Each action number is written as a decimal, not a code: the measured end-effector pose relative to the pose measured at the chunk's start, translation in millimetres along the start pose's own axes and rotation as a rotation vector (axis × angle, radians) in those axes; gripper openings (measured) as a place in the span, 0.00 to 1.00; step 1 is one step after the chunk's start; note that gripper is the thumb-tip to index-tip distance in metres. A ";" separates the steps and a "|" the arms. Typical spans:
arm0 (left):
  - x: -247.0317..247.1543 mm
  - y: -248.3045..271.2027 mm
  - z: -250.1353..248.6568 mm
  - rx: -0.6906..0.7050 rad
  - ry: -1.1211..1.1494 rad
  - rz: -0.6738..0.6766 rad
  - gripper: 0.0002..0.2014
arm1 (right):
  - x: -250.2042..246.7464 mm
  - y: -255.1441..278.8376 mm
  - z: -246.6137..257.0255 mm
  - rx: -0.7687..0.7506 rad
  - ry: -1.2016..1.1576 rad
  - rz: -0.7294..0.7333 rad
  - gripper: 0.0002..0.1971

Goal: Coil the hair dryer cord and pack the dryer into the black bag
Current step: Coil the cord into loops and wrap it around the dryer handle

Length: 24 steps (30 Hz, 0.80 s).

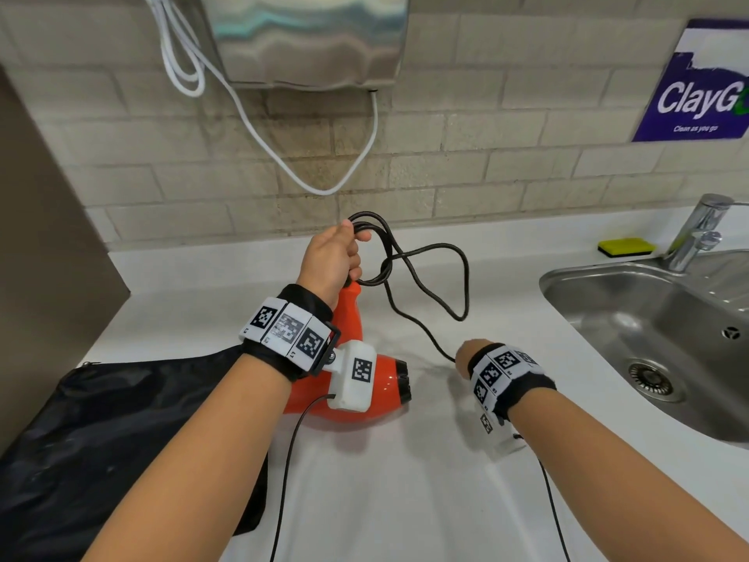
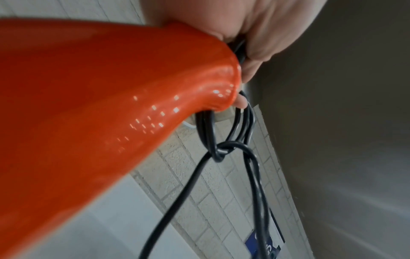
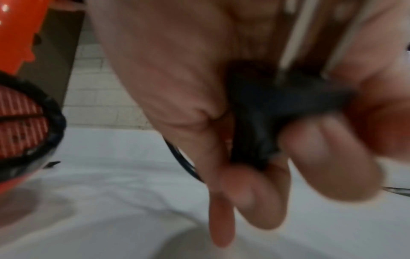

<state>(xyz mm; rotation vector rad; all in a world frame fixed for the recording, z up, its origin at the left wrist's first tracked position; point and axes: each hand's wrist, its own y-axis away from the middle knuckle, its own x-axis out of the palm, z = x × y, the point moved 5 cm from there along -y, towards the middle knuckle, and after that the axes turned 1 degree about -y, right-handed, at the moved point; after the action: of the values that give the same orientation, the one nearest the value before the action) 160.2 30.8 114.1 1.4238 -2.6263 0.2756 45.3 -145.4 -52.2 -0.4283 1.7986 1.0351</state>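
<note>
An orange hair dryer (image 1: 364, 403) lies on the white counter (image 1: 405, 500), its black nozzle end pointing right. My left hand (image 1: 336, 257) grips the end of its handle (image 2: 111, 87) together with a few loops of the black cord (image 1: 425, 253). The rest of the cord hangs in loose loops (image 2: 250, 157) and runs down to my right hand (image 1: 470, 354). The right hand's fingers (image 3: 261, 192) curl around the black plug (image 3: 266, 113) just above the counter. A black bag (image 1: 121, 432) lies flat at the left, partly under my left forearm.
A steel sink (image 1: 656, 330) with a tap (image 1: 697, 233) is set into the counter at the right, a yellow-green sponge (image 1: 626, 246) behind it. A hand dryer (image 1: 308, 38) with a white cable hangs on the tiled wall. A brown panel stands at the left.
</note>
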 end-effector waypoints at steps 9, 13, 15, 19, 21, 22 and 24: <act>0.4 -0.9 0.1 -0.012 -0.014 0.026 0.17 | -68.6 54.0 42.5 -0.353 -1.184 -0.191 0.27; 1.1 -0.5 -0.2 -0.006 -0.038 0.045 0.17 | -96.1 73.4 55.4 -0.566 -1.422 -0.291 0.27; 1.7 -0.4 -0.2 -0.008 -0.058 0.057 0.17 | -107.9 82.7 64.9 -0.673 -1.430 -0.332 0.21; 0.5 0.7 -1.5 -0.002 -0.068 0.066 0.18 | -120.0 86.5 72.8 -0.740 -1.491 -0.392 0.12; 0.4 2.7 -2.3 0.010 -0.099 0.078 0.19 | -117.3 81.3 73.9 -0.731 -1.507 -0.387 0.08; 0.4 3.6 -2.8 0.016 -0.112 0.081 0.19 | -115.2 78.8 75.1 -0.746 -1.521 -0.371 0.08; 0.8 4.0 -2.8 0.020 -0.107 0.083 0.20 | -111.3 76.7 77.3 -0.767 -1.508 -0.359 0.08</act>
<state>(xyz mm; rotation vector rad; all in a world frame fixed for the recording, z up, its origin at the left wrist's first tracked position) 156.5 32.9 116.6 1.3738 -2.7806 0.2428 88.8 -56.6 68.1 -0.2425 -0.0335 1.2065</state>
